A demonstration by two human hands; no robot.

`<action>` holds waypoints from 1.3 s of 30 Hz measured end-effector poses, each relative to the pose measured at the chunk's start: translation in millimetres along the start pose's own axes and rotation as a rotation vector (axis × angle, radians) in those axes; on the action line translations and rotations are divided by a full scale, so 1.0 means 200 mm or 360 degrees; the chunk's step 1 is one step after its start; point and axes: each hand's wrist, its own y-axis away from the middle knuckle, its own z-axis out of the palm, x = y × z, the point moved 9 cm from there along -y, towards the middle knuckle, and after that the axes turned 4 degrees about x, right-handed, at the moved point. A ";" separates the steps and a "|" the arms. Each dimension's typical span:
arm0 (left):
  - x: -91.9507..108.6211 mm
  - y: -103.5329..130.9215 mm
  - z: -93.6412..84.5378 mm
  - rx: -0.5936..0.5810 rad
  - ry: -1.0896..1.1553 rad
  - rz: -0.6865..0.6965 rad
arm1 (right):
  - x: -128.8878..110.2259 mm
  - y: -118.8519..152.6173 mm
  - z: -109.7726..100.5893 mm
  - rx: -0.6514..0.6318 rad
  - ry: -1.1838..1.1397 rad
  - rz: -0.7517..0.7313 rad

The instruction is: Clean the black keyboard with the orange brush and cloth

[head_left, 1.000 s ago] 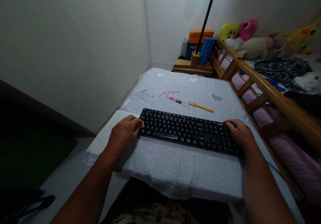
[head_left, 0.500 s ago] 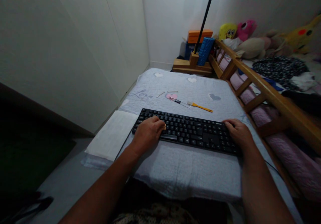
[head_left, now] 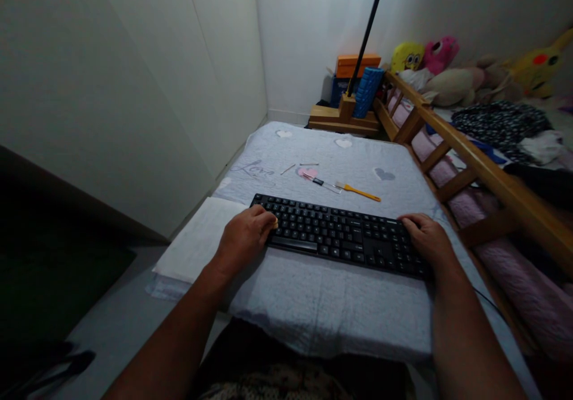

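A black computer keyboard (head_left: 331,231) lies slightly slanted across the cloth-covered table. My left hand (head_left: 243,236) is closed over its left end, pinching a small pale-yellow piece (head_left: 275,224) against the keys; most of that piece is hidden by my fingers. At the opposite end, my right hand (head_left: 427,240) grips the keyboard's right edge, thumb on top. Beyond the keyboard lie a flat brush with a yellow handle (head_left: 362,193), a slim tool with a black grip (head_left: 318,181) and two thin sticks, one slanted (head_left: 287,169) and one nearly level (head_left: 308,164).
Left of the keyboard, a folded white sheet (head_left: 192,248) lies at the edge of the table cover (head_left: 340,310). A wooden bed rail (head_left: 487,167) runs along the right side. Behind the table stands a wooden base (head_left: 329,113) with a black pole. A pale wardrobe (head_left: 179,89) is at left.
My left hand has slid left along the keyboard with the yellow piece, uncovering more of the middle-left keys. My right hand stays on the right end.
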 end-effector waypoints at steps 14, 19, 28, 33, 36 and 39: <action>-0.16 0.03 -0.08 -0.0054 -0.0199 -0.0210 | 0.00 0.00 0.01 -0.0029 0.0026 0.0001; -0.17 0.03 -0.08 -0.0111 -0.0306 -0.0245 | 0.00 0.00 0.01 -0.0026 0.0029 -0.0005; -0.18 0.02 -0.11 -0.0038 -0.0294 -0.0264 | 0.01 0.00 0.01 -0.0033 0.0010 -0.0010; -0.15 0.01 -0.09 -0.0006 -0.0264 -0.0228 | 0.00 0.00 0.00 -0.0001 -0.0007 0.0005; -0.17 0.01 -0.11 0.0023 -0.0392 -0.0258 | -0.01 0.00 0.00 0.0003 -0.0005 -0.0002; -0.20 0.01 -0.14 0.0033 -0.0505 -0.0299 | -0.01 0.00 0.00 -0.0005 0.0003 -0.0003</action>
